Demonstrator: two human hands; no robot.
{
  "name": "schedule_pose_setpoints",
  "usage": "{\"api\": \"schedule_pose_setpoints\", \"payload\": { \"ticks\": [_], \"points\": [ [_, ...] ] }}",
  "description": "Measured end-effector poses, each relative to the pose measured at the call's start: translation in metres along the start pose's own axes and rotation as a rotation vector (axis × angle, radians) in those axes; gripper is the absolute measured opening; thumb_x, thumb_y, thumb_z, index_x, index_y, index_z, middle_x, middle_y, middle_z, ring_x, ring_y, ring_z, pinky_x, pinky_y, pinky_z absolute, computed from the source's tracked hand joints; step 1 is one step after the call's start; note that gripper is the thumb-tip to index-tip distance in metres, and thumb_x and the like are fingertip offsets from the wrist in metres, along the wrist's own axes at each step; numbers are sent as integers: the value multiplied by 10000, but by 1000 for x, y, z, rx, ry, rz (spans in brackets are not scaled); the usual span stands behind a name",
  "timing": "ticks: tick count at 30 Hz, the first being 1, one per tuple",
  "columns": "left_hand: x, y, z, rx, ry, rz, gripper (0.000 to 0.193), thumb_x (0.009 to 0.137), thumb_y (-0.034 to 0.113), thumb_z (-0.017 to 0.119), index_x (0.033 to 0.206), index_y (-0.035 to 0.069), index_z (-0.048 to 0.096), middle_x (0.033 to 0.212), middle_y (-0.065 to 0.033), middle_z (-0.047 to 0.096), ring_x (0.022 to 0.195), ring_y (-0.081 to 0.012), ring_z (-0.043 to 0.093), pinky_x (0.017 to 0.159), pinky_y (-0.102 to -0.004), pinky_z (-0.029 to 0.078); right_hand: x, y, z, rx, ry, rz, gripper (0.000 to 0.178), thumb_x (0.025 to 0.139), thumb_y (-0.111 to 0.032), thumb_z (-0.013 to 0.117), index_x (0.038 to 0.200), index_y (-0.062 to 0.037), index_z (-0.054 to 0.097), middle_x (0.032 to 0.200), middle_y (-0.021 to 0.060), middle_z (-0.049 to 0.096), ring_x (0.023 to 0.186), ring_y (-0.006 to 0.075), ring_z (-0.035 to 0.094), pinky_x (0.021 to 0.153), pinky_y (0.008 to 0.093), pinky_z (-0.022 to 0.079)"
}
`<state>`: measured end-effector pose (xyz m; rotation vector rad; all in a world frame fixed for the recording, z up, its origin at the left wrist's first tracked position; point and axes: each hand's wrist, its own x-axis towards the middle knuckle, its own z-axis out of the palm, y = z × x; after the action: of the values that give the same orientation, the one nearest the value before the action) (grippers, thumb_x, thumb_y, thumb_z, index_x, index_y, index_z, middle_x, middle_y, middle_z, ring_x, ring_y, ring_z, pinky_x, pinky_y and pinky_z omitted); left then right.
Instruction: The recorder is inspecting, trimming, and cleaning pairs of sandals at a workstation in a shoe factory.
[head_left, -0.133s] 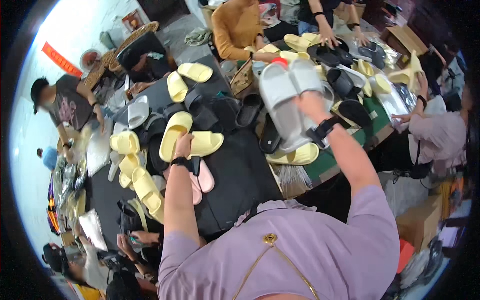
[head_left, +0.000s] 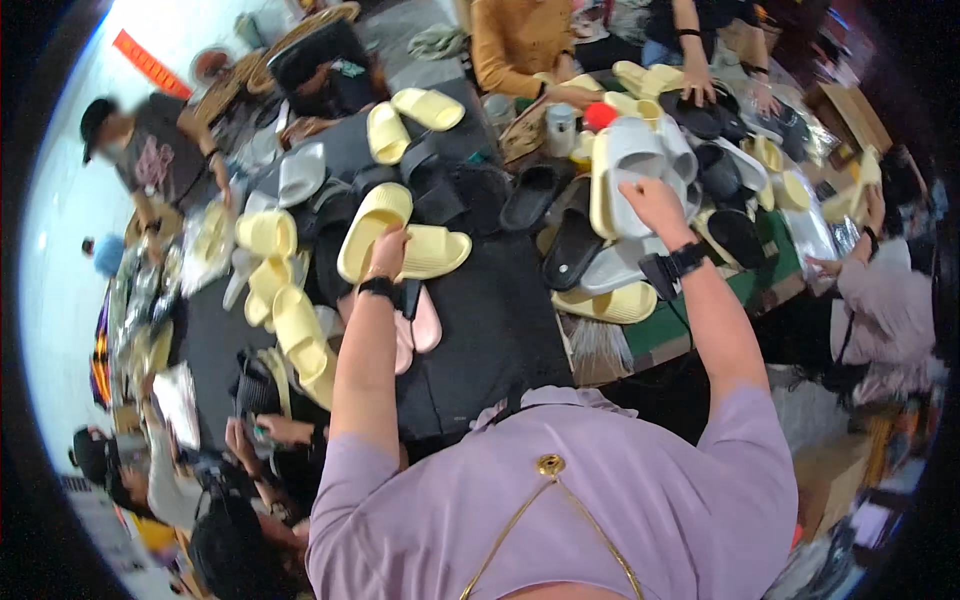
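Note:
My left hand (head_left: 385, 252) is closed around a pair of pale yellow ribbed slippers, one upright-slanted yellow slipper (head_left: 375, 228) and the other yellow slipper (head_left: 438, 250) lying across to its right. Pink slippers (head_left: 427, 322) lie under that wrist on the black table. Over the heap on the right, my right hand (head_left: 652, 208) has its fingers curled at a light grey slipper (head_left: 636, 150); the fingertips are partly hidden. A yellow slipper (head_left: 602, 188) stands on edge just left of it. Beneath that hand lie a grey slipper (head_left: 615, 265), a black slipper (head_left: 572, 245) and a yellow slipper (head_left: 610, 302).
More yellow slippers (head_left: 300, 340) line the left of the black table (head_left: 480, 350). Co-workers stand around; one person's hand (head_left: 697, 82) reaches into black slippers at the far right. A green-topped table (head_left: 655, 345) holds the right heap. A cup (head_left: 562, 125) stands at the back.
The whole view has shifted a little. My right hand and the grey slippers have moved right and lower onto the heap, and the upright yellow slipper now shows. My left hand keeps its grip.

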<state>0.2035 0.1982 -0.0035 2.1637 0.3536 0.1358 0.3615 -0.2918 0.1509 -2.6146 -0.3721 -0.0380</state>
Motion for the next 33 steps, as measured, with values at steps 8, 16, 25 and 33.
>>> {"api": "schedule_pose_setpoints", "payload": {
  "ticks": [8,16,25,33],
  "points": [
    [-3,26,8,-680,253,-380,732,818,16,622,1453,20,258,1027,-183,592,842,-260,639,680,-363,537,-113,-28,114,195,-472,-298,347,820,-320,607,744,16,656,744,234,626,717,400,625,655,461,496],
    [16,11,18,-480,295,-341,592,706,48,685,1263,-67,522,1142,-190,617,991,-265,625,833,-333,491,-162,-4,133,209,-617,-227,298,827,-296,610,801,-6,674,736,204,647,691,360,635,643,428,488],
    [-36,63,7,-593,484,-219,301,743,-25,601,1039,-70,635,900,-103,667,781,-175,634,686,-274,483,-152,-21,134,458,-624,-73,313,839,-288,628,844,22,670,784,173,673,736,281,661,668,376,504],
    [-148,167,69,-1034,391,-267,179,843,-5,572,1019,-25,593,920,-82,620,821,-181,618,733,-275,497,-148,-90,117,962,-737,-65,550,888,-333,635,1288,5,465,1002,79,644,784,139,611,606,265,495]
  ]
}}
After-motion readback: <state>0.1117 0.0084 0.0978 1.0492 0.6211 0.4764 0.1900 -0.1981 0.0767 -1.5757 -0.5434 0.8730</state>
